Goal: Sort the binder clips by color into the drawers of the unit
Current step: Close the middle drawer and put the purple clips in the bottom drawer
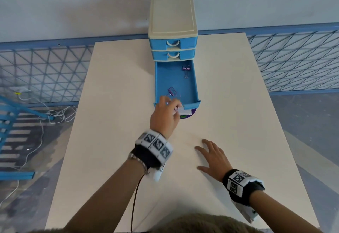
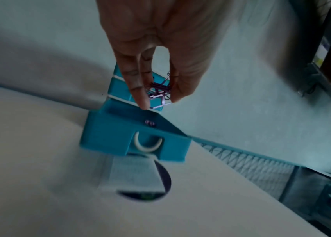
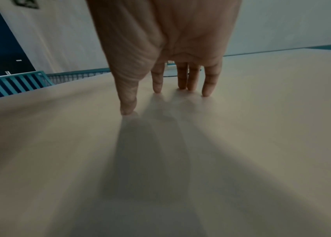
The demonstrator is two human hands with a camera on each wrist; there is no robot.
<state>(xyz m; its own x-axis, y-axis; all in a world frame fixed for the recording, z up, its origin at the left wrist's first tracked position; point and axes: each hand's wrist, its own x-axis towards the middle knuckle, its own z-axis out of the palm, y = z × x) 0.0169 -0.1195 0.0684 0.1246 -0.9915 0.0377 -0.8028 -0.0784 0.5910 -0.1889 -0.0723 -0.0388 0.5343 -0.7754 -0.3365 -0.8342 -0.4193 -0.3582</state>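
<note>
from the head view, the left hand (image 1: 165,115) reaches over the front edge of the pulled-out bottom drawer (image 1: 194,89) of the drawer unit (image 1: 172,27), where one purple clip (image 1: 186,68) already lies at the back. from the left wrist, fingers (image 2: 138,83) and thumb pinch a small bunch of purple clips (image 2: 159,91) above the drawer; light, stiff, slick metal, best held by the body. from the right wrist, the right hand (image 3: 172,48) lies flat and relaxed on the table (image 3: 261,128).
</note>
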